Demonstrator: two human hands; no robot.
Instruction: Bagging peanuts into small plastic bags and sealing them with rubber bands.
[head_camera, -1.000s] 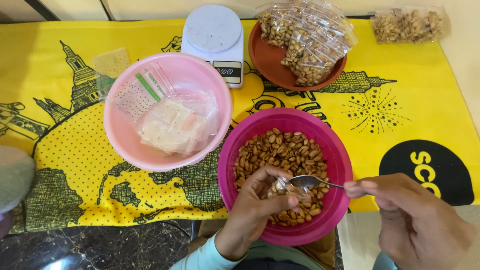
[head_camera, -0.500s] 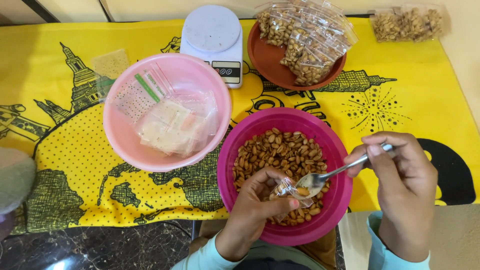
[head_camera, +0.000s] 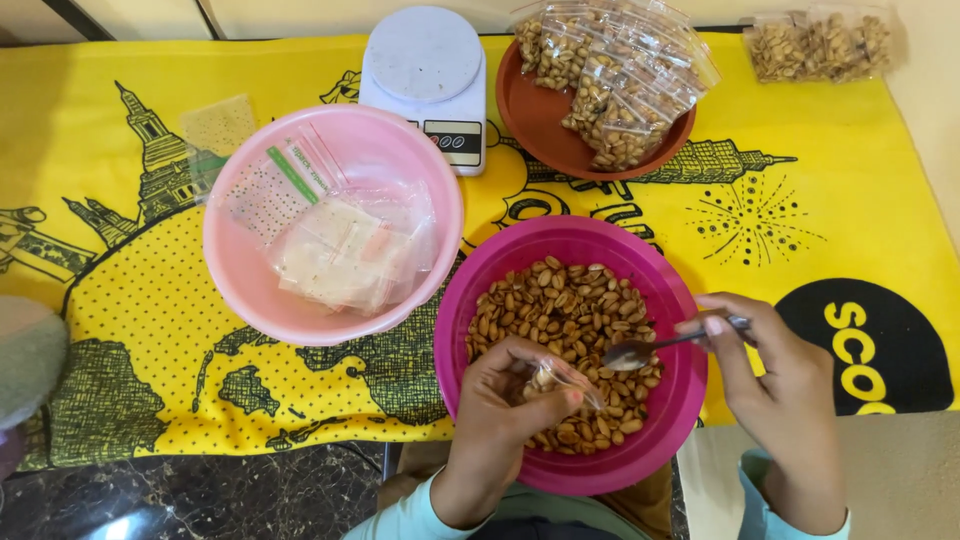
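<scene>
A magenta bowl (head_camera: 670, 400) full of roasted peanuts (head_camera: 560, 310) sits at the table's front edge. Over its near side my left hand (head_camera: 505, 410) pinches a small clear plastic bag (head_camera: 560, 378) holding a few peanuts. My right hand (head_camera: 775, 385) grips a metal spoon (head_camera: 640, 352) by the handle. The spoon's bowl hovers just above the peanuts, right of the bag's mouth.
A pink bowl (head_camera: 240, 290) with empty clear bags stands to the left. Behind are a white kitchen scale (head_camera: 425, 70) and a brown plate (head_camera: 530, 120) stacked with filled peanut bags. More filled bags (head_camera: 820, 45) lie far right on the yellow printed cloth (head_camera: 120, 340).
The spoon tipped at the bag's mouth half a second ago; now it has drawn back to the right, level over the peanuts. My left hand stays in place with the bag.
</scene>
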